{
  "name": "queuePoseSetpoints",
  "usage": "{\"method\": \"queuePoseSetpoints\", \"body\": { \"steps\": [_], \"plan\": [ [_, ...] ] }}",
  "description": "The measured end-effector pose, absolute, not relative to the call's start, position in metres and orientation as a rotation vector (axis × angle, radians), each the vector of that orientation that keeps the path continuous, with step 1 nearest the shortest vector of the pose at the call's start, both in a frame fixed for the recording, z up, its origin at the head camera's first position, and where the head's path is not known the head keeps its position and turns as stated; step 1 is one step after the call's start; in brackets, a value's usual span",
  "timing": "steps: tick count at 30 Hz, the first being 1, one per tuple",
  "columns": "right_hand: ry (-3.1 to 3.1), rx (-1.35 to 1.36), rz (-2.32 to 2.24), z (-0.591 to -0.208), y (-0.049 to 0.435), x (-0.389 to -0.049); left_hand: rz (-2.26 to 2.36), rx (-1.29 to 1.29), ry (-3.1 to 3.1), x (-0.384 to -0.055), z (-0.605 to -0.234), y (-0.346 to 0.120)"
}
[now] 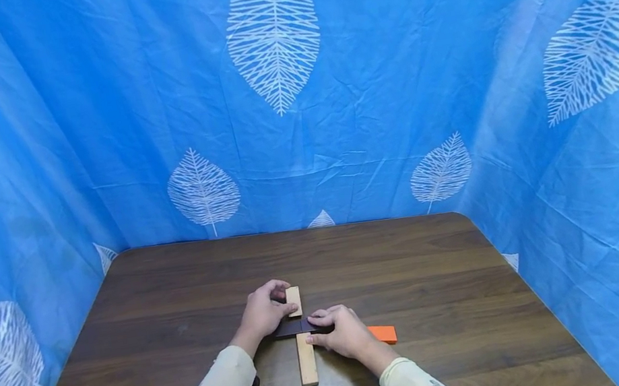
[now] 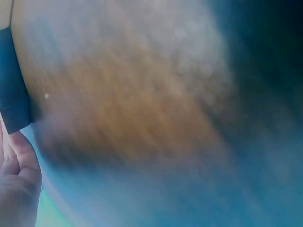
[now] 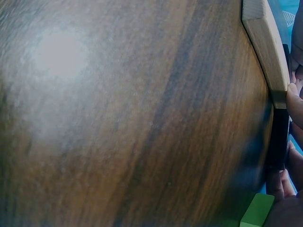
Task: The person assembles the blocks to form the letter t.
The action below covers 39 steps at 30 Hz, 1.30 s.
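In the head view, my left hand (image 1: pixel 264 311) pinches a short pale wooden block (image 1: pixel 293 301) between thumb and fingers, at the far side of a dark row. That row is made of black blocks (image 1: pixel 289 329) lying end to end, with a seam near the middle. My right hand (image 1: pixel 342 332) grips the row's right part, its thumb beside the near end of a longer wooden block (image 1: pixel 307 361). This longer block points toward me and meets the row. The right wrist view shows the wooden block (image 3: pixel 266 47) meeting a black block (image 3: pixel 278 137), with fingertips on both.
An orange block (image 1: pixel 384 334) lies just right of my right hand. A green block (image 3: pixel 258 210) shows low in the right wrist view. The brown wooden table (image 1: pixel 178 290) is bordered by blue curtains (image 1: pixel 330 169) with white leaves. The left wrist view is badly blurred.
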State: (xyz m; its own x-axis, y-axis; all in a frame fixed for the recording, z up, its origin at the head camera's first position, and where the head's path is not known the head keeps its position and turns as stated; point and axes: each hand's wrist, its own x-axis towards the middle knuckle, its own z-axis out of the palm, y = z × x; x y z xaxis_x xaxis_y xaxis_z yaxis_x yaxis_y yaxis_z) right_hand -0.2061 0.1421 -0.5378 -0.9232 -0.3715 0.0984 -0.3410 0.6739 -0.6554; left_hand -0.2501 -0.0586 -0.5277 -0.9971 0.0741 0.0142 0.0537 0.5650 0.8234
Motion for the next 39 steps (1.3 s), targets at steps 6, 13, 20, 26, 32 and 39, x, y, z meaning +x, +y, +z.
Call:
{"method": "queuePoseSetpoints", "body": {
  "steps": [6,13,20,26,32,39],
  "plan": [
    [2.819,-0.589,-1.107,-0.539,0.142,-0.206,1.379,0.149,2.755,-0.249,-0.529,-0.055],
    [2.824,-0.596,-1.11,-0.537,0.141,-0.205,1.171,0.212,2.798,-0.25,-0.529,-0.052],
    [2.826,-0.601,-1.097,-0.537,0.141,-0.204,1.056,0.207,2.837,-0.251,-0.527,-0.054],
    [2.814,-0.581,-1.109,-0.535,0.14,-0.205,1.011,0.187,2.875,-0.248,-0.522,-0.052],
    [2.805,-0.6,-1.129,-0.534,0.14,-0.206,0.989,0.343,2.922,-0.244,-0.519,-0.058],
    [2.801,-0.567,-1.121,-0.534,0.141,-0.206,1.013,0.528,2.798,-0.238,-0.523,-0.074]
  ]
}}
